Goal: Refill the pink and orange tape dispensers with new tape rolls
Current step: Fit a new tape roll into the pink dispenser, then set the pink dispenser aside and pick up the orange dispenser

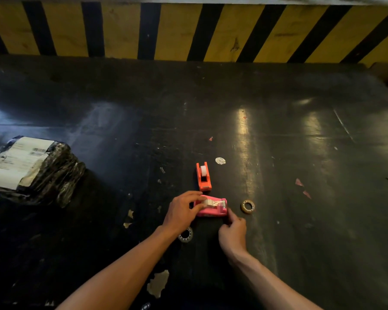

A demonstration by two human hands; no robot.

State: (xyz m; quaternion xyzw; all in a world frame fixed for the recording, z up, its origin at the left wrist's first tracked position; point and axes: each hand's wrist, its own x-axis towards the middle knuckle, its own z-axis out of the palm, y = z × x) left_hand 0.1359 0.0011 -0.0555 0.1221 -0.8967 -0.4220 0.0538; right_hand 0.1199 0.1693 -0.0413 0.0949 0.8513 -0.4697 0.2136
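The pink dispenser lay on the dark worktop between both hands: the left hand gripped its roll end, the right hand pinched its cutter end. The orange dispenser stood just beyond.

- I take this for a warehouse or parcel-handling workspace, not a home.
- Along the far edge I see a scuffed barrier painted in yellow and black hazard stripes.
- The worn, glossy black work surface is scratched, chipped in patches and littered with scraps of tape and paper.
- At my left sits a parcel wrapped in black plastic film with a white barcoded shipping label.
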